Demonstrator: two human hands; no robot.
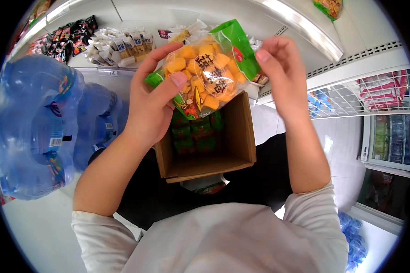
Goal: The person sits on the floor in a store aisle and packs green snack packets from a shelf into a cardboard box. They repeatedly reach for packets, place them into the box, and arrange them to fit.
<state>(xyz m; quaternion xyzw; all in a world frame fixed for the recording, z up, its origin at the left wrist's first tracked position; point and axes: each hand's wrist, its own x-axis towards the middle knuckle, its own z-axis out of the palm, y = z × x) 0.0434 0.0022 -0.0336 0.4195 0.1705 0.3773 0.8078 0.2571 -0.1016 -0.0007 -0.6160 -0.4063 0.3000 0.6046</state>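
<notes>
My left hand (157, 92) holds a clear and green snack bag (208, 73) by its left end, thumb on the front. Orange-yellow chunky snacks show through the film, and the front bears writing. At the bag's green right end is my right hand (280, 65), slightly blurred, its fingers curled; whether it touches the bag's edge is hard to tell. Below the bag, between my knees, an open cardboard box (249, 136) holds several green packs (194, 136) in its shaded left part.
Shrink-wrapped blue water bottles (37, 126) stand close on the left. A white shelf (78, 61) ahead bears small snack packs (130, 46) and dark packets (71, 37). A white wire basket (345, 99) hangs at the right, with a drinks cooler (389, 140) beyond.
</notes>
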